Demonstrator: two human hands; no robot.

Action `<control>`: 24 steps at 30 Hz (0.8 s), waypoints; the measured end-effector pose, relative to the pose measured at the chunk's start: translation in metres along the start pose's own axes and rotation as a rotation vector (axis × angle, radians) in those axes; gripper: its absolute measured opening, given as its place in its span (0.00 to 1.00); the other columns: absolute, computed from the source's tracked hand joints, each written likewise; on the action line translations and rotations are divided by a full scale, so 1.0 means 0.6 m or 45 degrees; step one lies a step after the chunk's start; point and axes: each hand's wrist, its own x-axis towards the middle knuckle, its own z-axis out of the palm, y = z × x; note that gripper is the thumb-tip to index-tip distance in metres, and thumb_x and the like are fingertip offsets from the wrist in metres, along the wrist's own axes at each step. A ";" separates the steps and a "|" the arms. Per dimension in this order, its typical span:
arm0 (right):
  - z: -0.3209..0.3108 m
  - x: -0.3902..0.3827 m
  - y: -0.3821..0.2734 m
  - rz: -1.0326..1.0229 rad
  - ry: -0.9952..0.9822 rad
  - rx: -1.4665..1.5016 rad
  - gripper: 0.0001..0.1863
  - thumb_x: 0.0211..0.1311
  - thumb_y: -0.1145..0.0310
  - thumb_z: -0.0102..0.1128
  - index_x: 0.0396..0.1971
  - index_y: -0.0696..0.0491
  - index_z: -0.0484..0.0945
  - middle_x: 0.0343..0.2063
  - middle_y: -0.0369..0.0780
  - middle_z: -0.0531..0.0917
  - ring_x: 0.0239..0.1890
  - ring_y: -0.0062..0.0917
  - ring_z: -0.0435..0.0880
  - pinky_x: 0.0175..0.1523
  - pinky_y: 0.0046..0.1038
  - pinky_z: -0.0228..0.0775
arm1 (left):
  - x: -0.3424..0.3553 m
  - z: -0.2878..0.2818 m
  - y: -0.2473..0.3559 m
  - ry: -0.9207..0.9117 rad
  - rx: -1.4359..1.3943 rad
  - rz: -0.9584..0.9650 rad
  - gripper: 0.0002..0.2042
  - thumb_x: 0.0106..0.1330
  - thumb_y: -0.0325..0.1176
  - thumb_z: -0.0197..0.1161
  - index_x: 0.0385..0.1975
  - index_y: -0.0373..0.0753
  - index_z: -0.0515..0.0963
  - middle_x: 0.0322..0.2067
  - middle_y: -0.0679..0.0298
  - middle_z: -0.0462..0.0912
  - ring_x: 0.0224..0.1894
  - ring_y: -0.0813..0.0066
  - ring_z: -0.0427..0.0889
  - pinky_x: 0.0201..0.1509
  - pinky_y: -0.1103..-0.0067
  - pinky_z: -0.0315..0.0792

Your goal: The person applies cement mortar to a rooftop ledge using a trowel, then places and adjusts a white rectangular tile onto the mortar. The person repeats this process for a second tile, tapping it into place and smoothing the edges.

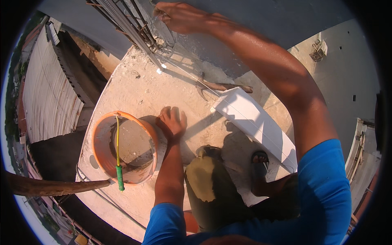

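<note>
We find the left hand [173, 123], fingers [175, 112] spread, inside the slab's [122, 92] left edge; right arm [277, 63] bent forward-left, right hand [177, 17] curled.

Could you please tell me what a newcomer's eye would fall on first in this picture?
Probably the orange bucket left of centre, with grey mix inside and a green-handled tool across its mouth. The bright white block right of centre, on the pale concrete, would likely come next. The left hand is between them; the right hand is at the top, near steel bars.
</note>
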 end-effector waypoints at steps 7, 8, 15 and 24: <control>-0.096 -0.447 0.052 0.416 -0.657 -0.075 0.20 0.84 0.58 0.55 0.62 0.57 0.73 0.52 0.55 0.85 0.56 0.47 0.86 0.59 0.47 0.76 | 0.009 0.011 0.013 0.030 0.020 0.014 0.19 0.70 0.46 0.68 0.55 0.45 0.82 0.58 0.53 0.79 0.65 0.52 0.76 0.69 0.55 0.59; -0.096 -0.513 0.052 0.535 -0.581 0.002 0.25 0.83 0.56 0.58 0.66 0.59 0.71 0.54 0.57 0.84 0.60 0.49 0.84 0.63 0.47 0.76 | 0.009 0.010 0.009 0.029 0.027 0.012 0.18 0.70 0.46 0.68 0.55 0.45 0.82 0.58 0.53 0.79 0.65 0.52 0.76 0.69 0.55 0.59; -0.023 -0.839 0.043 0.794 -0.296 0.073 0.64 0.47 0.41 0.87 0.81 0.49 0.59 0.75 0.58 0.65 0.75 0.58 0.68 0.79 0.50 0.64 | 0.000 0.020 0.004 -0.004 -0.031 -0.053 0.18 0.71 0.47 0.67 0.54 0.44 0.82 0.58 0.53 0.79 0.65 0.52 0.74 0.71 0.53 0.58; 0.025 -0.927 0.023 0.603 -0.092 -0.300 0.53 0.38 0.41 0.89 0.71 0.37 0.80 0.77 0.60 0.61 0.77 0.57 0.66 0.77 0.55 0.61 | 0.190 0.084 0.137 -0.275 -0.141 0.485 0.27 0.74 0.48 0.65 0.71 0.51 0.75 0.74 0.56 0.71 0.79 0.52 0.65 0.79 0.46 0.56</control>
